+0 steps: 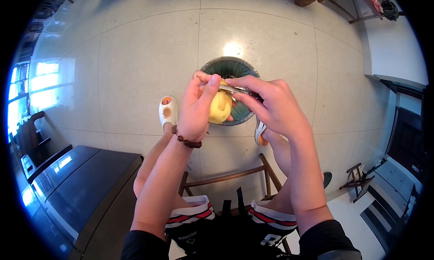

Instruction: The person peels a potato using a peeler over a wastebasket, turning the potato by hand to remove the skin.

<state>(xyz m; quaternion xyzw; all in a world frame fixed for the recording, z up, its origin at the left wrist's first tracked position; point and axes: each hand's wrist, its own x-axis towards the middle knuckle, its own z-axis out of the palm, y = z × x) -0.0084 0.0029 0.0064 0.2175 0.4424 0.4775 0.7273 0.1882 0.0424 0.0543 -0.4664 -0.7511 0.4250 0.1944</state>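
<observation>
Arms extended forward, hands meeting above the bin [242, 67]. Left hand [195, 111] wrapped round the yellow produce [219, 109], fingers under it, over the bin's near-left part; right hand [276, 102] pinches a metal-bladed tool [232, 89], blade at the produce's far end, above the bin.

Both arms reach forward, bare forearms converging, hands close together at centre. Left forearm [160, 187] slants up and inward; left hand [196, 107] cupped in a grip, thumb raised along the near side, fingers curled round, some tips showing beneath. Right forearm [304, 169] angles in from the other side; right hand [276, 104] in pinch grip, index finger extended leftward, thumb below it, tips near left thumb.
</observation>
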